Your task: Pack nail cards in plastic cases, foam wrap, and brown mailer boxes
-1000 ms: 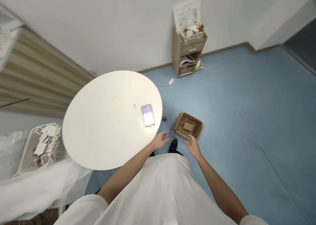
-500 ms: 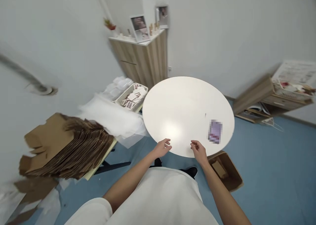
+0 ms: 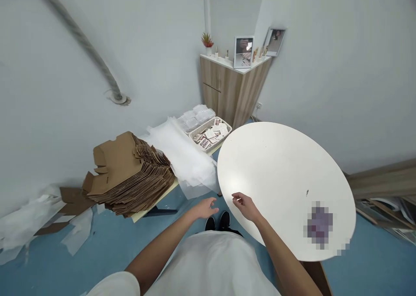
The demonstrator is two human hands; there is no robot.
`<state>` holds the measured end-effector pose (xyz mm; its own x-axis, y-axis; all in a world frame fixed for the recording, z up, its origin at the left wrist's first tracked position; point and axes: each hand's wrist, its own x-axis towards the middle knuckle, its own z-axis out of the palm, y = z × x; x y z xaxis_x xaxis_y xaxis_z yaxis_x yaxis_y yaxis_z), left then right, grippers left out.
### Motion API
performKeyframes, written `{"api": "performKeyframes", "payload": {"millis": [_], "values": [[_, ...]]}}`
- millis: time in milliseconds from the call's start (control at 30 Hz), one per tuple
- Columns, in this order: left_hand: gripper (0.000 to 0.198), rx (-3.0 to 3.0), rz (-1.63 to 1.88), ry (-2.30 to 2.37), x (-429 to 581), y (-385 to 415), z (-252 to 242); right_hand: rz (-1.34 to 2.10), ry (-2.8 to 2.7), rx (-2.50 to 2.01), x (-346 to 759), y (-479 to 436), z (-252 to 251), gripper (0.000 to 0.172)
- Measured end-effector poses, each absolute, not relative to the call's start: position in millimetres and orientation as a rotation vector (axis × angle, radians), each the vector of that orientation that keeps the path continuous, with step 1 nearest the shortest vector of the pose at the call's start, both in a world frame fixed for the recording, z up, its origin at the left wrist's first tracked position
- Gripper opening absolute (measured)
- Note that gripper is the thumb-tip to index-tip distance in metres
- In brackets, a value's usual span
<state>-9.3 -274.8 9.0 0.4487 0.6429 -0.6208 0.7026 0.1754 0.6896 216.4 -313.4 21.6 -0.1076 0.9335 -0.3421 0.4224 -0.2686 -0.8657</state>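
The round white counter (image 3: 276, 166) on the right's got some pixelated purple thing (image 3: 321, 222) at its near right, and the left hand (image 3: 206, 208) and right hand (image 3: 245, 206) hang empty, half-spread, by its near left edge.

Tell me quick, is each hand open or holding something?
Left hand: open, holding nothing.
Right hand: loosely open, holding nothing, by the table.

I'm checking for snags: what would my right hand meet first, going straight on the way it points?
Probably the white sheets, past the round table; depth is unclear, so the right hand might pass above them.
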Motion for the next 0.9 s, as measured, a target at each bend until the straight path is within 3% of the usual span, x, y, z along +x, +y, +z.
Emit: {"api": "performKeyframes", "payload": {"millis": [133,567,767,900], "values": [[0.065,1.504,-0.050,1.281,-7.5,-257.3,15.6,1.334,-1.396,-1.670,227.7,-273.2,15.6,0.031],[0.042,1.326,0.600,1.473,-6.7,-127.9,17.5,1.104,-1.541,-1.755,188.5,-124.0,5.5,0.028],[0.055,1.016,0.815,1.427,-1.3,-31.7,-3.1,0.942,-1.645,-1.883,163.5,-42.9,-4.6,0.039],[0.054,1.014,0.792,1.410,9.4,10.7,-23.9,0.791,-1.681,-1.918,148.2,4.0,-17.1,0.032]]}}
